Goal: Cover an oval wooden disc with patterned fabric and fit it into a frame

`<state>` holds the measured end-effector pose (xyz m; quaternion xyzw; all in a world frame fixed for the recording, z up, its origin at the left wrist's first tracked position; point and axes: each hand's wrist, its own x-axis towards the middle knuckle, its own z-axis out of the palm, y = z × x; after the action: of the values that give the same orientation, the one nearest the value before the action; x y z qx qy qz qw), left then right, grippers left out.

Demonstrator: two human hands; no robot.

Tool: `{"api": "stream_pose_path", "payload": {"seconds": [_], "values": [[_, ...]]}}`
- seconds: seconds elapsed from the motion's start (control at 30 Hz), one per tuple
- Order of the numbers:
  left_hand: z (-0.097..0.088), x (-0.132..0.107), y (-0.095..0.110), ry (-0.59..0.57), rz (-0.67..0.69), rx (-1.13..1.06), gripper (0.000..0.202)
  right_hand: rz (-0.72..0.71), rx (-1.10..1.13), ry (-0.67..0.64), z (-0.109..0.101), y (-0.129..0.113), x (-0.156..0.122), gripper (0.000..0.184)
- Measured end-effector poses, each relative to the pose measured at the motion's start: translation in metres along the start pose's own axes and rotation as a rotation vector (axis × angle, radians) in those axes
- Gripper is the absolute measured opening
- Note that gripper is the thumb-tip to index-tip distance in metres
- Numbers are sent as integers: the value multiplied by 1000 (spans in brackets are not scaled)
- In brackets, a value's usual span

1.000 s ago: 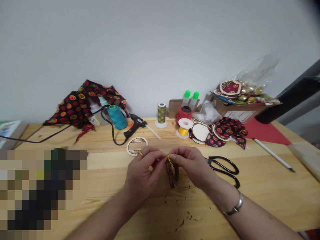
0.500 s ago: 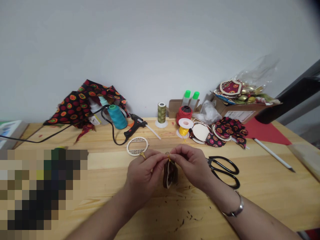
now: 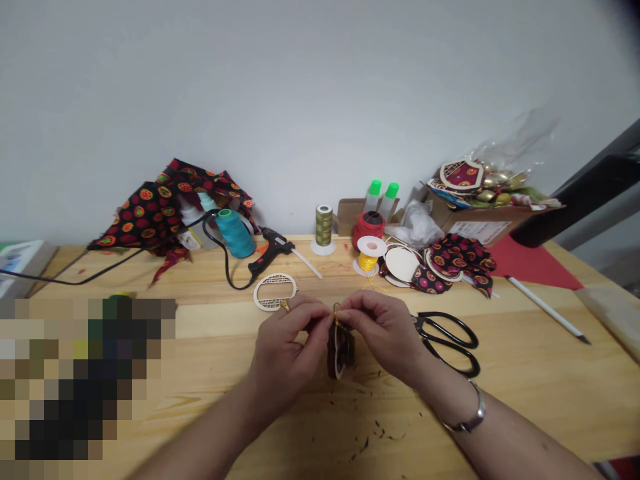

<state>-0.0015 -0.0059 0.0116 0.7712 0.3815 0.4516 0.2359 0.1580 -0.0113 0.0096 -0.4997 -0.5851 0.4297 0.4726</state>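
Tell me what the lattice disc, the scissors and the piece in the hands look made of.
Lattice disc: thin pale wood, probably; matte, cut-through pattern. Scissors: handles glossy black, coated metal or plastic; blades hidden. Held piece: dark printed fabric over a pale backing, it seems; yellow cord at top.

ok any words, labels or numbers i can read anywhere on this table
Nothing legible.
White label on the cardboard box: print too blurred to read.
Bottle label beside the teal spool: blurred.
Printed box at the left edge: blurred.
Fabric ornament: no writing visible.
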Motion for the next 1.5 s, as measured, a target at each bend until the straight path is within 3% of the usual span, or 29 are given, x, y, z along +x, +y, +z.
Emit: {"api": "stream_pose_path", "payload": {"seconds": [0.33, 0.63, 1.03, 1.2, 1.3, 1.5], "values": [[0, -3, -2, -68, -196, -252, 11, 45, 32, -16, 1, -4, 0, 12], [-3, 0, 1, -102, -272, -315, 13, 99, 118, -51, 1, -1, 1, 12], [-3, -1, 0, -121, -208, -366, 14, 89, 116, -14, -2, 1, 4, 17], [-1, -3, 1, -120, -276, -449, 9, 66, 136, -2, -4, 3, 6, 17], [3, -4, -1, -79, -313, -380, 8, 58, 137, -12, -2, 2, 4, 16], [4, -2, -5, -28, -109, -155, 12, 66, 164, -28, -1, 3, 2, 17]]}}
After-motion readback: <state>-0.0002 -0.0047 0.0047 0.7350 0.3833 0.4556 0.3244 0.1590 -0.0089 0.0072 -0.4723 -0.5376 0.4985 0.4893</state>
